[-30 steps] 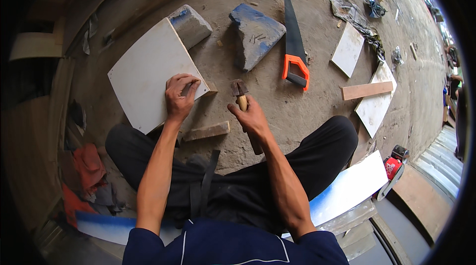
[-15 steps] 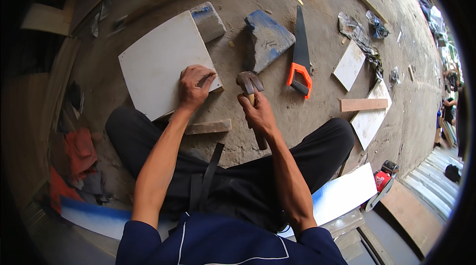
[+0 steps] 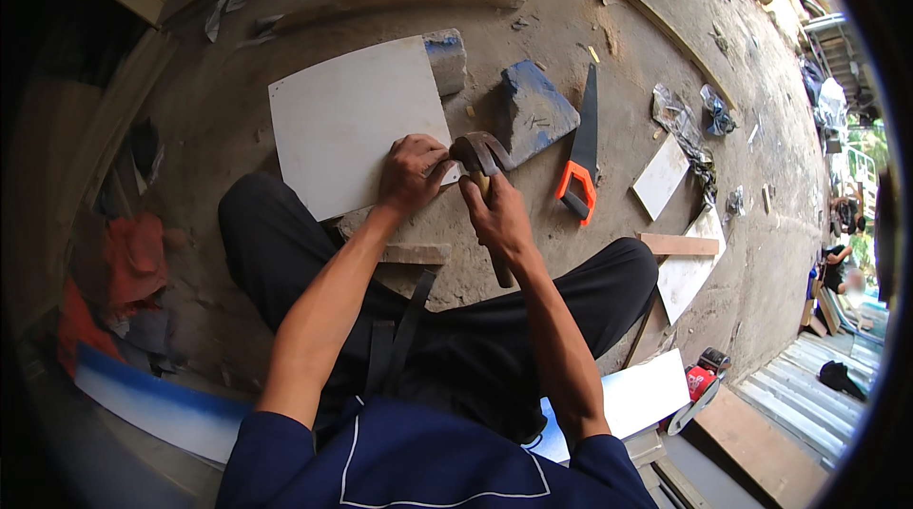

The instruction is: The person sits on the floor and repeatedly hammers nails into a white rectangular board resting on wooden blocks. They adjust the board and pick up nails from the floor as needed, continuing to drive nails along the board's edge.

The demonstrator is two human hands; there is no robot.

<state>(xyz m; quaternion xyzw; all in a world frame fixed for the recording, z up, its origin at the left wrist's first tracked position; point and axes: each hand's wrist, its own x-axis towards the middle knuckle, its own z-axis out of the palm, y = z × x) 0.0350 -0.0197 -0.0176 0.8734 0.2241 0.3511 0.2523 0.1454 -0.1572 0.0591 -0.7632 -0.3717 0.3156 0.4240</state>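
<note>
A claw hammer [image 3: 482, 153] is gripped in my right hand [image 3: 502, 216], its metal head over the right edge of a white board [image 3: 352, 119]. My left hand [image 3: 411, 172] rests on that board near its near right corner. The thumb and fingertips are pinched together beside the hammer head; whatever they hold is too small to make out. Small dark nail holes or heads dot the board's corners. Under its far right side shows a concrete block [image 3: 447, 62] with blue paint. A wood offcut [image 3: 415, 254] lies near my legs.
Right of the board is a blue-painted concrete chunk [image 3: 538, 111] with several nails on it. Beyond lies a handsaw [image 3: 585, 147] with an orange handle. White board pieces [image 3: 661, 176], a wood strip [image 3: 679, 244] and a red power tool [image 3: 699, 385] are at the right.
The hammer head has come closer to my left hand and the board's edge. My left fingers stay pinched at the corner. The whole view has shifted and turned a little.
</note>
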